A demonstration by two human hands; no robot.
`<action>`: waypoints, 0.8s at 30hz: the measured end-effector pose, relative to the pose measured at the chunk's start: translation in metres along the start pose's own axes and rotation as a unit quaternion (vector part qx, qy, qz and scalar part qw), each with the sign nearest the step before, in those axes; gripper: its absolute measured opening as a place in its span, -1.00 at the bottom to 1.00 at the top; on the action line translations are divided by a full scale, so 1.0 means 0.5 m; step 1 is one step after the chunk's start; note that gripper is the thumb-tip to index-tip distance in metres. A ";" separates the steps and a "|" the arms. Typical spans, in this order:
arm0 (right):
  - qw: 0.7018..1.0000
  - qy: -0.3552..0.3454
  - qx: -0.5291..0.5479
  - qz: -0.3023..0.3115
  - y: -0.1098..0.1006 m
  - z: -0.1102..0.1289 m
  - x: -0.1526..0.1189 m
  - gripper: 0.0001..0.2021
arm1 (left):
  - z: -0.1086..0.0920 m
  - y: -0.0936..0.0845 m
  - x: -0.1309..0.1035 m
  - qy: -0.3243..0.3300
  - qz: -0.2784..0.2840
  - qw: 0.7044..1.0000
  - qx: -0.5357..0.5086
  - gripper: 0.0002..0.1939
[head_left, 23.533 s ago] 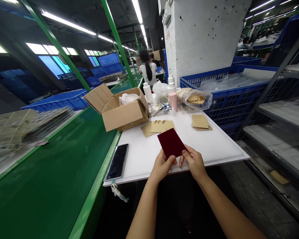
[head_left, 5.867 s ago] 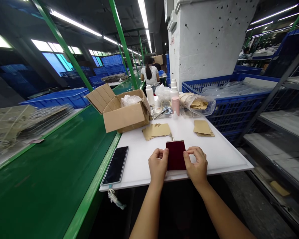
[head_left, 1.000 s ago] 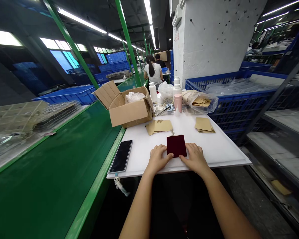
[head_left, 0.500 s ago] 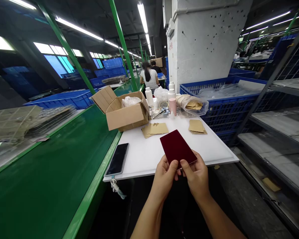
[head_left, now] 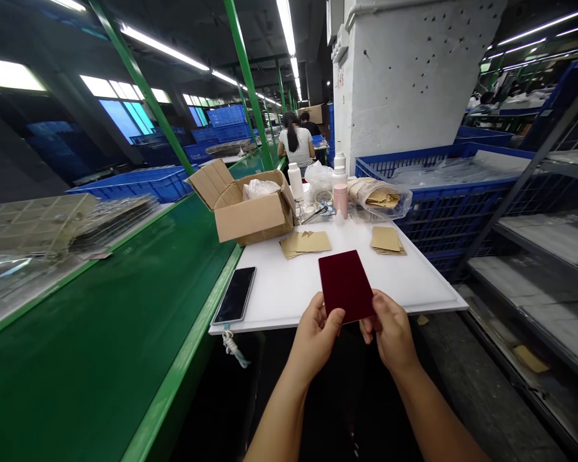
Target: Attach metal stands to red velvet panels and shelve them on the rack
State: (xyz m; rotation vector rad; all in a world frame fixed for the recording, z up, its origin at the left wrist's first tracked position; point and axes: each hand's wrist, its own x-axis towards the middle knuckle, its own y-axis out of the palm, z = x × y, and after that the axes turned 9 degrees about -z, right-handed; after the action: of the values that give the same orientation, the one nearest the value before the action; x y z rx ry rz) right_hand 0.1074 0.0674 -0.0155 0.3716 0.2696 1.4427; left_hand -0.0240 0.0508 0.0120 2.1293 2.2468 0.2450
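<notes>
A flat dark red rectangular panel (head_left: 347, 287) with a thin pale edge is held up over the near edge of the white table (head_left: 279, 301). My left hand (head_left: 320, 330) is closed on its lower left corner, thumb on top and the other fingers mostly underneath. At the lower right edge, my right hand (head_left: 390, 330) is closed on the panel, its thumb along the side and some fingertips below. Beyond it lie brown paper pieces (head_left: 313, 242) and a small stack of brown paper (head_left: 386, 240).
A phone (head_left: 236, 294) lies at the table's left, beside a green conveyor (head_left: 139, 308). Further back are an open cardboard box (head_left: 255, 217), bottles including a pink one (head_left: 340, 200), and a bag of brown paper (head_left: 380, 197). Blue crates (head_left: 443, 205) and a metal rack (head_left: 534, 237) stand right.
The panel has turned more upright in my hands. My right thumb has moved from the panel's front near the bottom to its right edge. The camera view has shifted slightly.
</notes>
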 end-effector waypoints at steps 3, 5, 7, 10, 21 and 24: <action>0.999 0.010 -0.025 0.029 -0.002 -0.004 0.001 -0.68 | 0.002 0.002 -0.006 -0.002 0.030 0.999 -0.031 -0.67; 1.000 0.007 -0.008 0.012 -0.002 -0.008 -0.002 -0.68 | 0.003 -0.003 -0.010 -0.005 0.059 0.997 -0.056 -0.60; 1.000 0.005 0.010 -0.001 -0.002 -0.011 -0.004 -0.69 | 0.003 -0.013 -0.012 -0.009 0.090 0.994 -0.064 -0.56; 1.000 0.004 0.017 -0.004 -0.004 -0.010 -0.007 -0.71 | 0.002 -0.029 -0.011 -0.017 0.122 0.989 -0.079 -0.53; 0.997 -0.024 -0.070 -0.018 -0.005 -0.004 -0.016 -0.56 | 0.007 -0.023 -0.005 -0.036 0.078 0.996 -0.038 -0.59; 0.997 -0.034 -0.063 -0.013 -0.007 -0.005 -0.015 -0.57 | 0.010 -0.021 -0.010 -0.034 0.073 0.996 -0.029 -0.61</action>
State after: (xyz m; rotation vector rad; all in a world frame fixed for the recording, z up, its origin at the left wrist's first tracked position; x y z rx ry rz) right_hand 0.1087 0.0596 -0.0197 0.3116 0.1269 1.4103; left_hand -0.0334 0.0457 0.0053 2.2383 2.0260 0.2348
